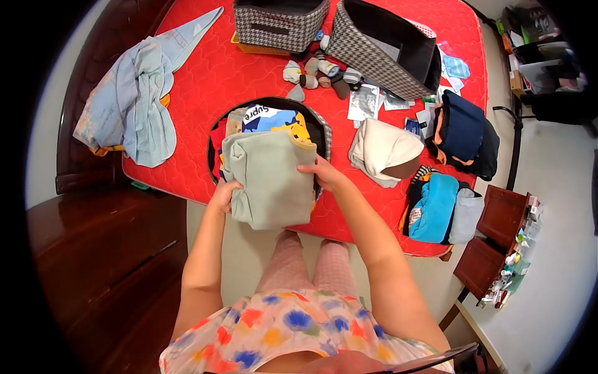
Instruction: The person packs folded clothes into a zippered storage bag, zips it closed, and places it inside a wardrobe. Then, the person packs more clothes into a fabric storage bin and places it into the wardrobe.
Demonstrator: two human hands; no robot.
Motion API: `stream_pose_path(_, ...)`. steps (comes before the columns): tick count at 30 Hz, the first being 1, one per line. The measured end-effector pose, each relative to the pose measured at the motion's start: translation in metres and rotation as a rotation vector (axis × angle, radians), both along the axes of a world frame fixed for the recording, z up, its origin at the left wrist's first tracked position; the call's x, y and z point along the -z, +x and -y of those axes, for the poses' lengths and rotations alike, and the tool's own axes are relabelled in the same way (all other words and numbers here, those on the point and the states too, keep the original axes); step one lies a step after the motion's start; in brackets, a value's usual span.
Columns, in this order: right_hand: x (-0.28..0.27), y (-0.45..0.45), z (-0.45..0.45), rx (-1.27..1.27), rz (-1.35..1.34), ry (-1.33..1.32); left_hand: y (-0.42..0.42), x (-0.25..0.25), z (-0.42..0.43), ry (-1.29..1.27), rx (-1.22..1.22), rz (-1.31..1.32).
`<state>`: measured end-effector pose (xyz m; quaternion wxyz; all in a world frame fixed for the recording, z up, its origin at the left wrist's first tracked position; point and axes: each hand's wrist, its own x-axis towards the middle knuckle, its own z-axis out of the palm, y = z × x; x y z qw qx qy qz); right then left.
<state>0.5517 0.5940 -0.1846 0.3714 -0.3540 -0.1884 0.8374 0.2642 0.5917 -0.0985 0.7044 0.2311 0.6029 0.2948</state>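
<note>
Between my two hands is a folded pale green garment (274,181), held at its left and right sides. My left hand (225,194) grips its left edge, and my right hand (321,172) pinches the right edge with the thumb on top. The garment overlaps the near part of a houndstooth storage basket (325,132) with a dark lining. Other folded clothes (274,117) show in the basket behind it, among them a blue and white piece with printed letters and some yellow and red cloth. The garment hides the basket's front.
A red mattress (187,75) carries two more houndstooth bins (268,28), rolled socks (324,68) and a rumpled light blue cloth (140,93). On the right lie a cream garment (383,146), a dark folded stack (462,128) and a turquoise piece (434,206). A dark wooden cabinet (112,243) stands left.
</note>
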Motion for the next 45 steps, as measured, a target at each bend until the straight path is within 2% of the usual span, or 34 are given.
stream_pose_path(4,0.017,-0.007,-0.018,0.171,0.055,0.05,-0.003,0.046,-0.017,0.208,0.034,-0.097)
stream_pose_path(5,0.027,-0.009,-0.021,0.206,0.039,-0.029,-0.004,0.058,-0.023,0.255,0.057,-0.118)
stream_pose_path(8,0.047,-0.005,-0.019,0.333,0.081,-0.131,0.01,0.082,-0.039,0.103,0.141,-0.143)
stream_pose_path(11,0.081,0.016,0.001,0.347,0.237,-0.199,0.039,0.119,-0.034,0.006,0.176,-0.091)
stream_pose_path(14,0.063,0.023,0.013,0.362,0.407,-0.225,0.059,0.129,-0.026,-0.045,0.148,-0.083)
stream_pose_path(15,0.048,0.02,0.014,0.397,0.447,-0.278,0.065,0.12,-0.029,-0.073,0.178,-0.096)
stream_pose_path(18,0.045,0.015,0.014,0.468,0.534,-0.294,0.075,0.147,-0.046,-0.1,0.352,-0.047)
stream_pose_path(21,0.075,0.007,0.017,0.535,0.737,-0.099,0.081,0.174,-0.052,-0.096,0.385,0.012)
stream_pose_path(22,0.084,0.006,0.016,0.46,0.908,-0.106,0.08,0.186,-0.053,-0.096,0.4,0.022)
stream_pose_path(25,0.092,0.007,0.009,0.173,1.359,-0.188,0.093,0.211,-0.044,0.288,0.592,-0.628)
stream_pose_path(26,0.092,0.006,0.006,0.105,1.407,-0.228,0.096,0.217,-0.04,0.27,0.603,-0.652)
stream_pose_path(28,0.084,0.002,-0.002,-0.033,1.491,-0.305,0.102,0.198,-0.038,0.236,0.623,-0.709)
stream_pose_path(34,0.094,0.0,-0.017,-0.258,1.607,-0.344,0.101,0.161,-0.024,0.444,0.732,-0.764)
stream_pose_path(37,0.104,-0.003,-0.018,-0.289,1.682,-0.376,0.095,0.178,-0.013,0.702,0.928,-0.946)
stream_pose_path(40,0.106,0.003,-0.008,-0.251,1.633,-0.345,0.111,0.173,-0.031,0.563,1.105,-1.037)
stream_pose_path(43,0.086,-0.004,-0.001,-0.136,1.615,-0.278,0.121,0.155,-0.05,0.427,0.968,-0.949)
stream_pose_path(45,0.071,-0.003,0.012,-0.018,1.593,-0.102,0.12,0.147,-0.046,0.516,0.856,-0.967)
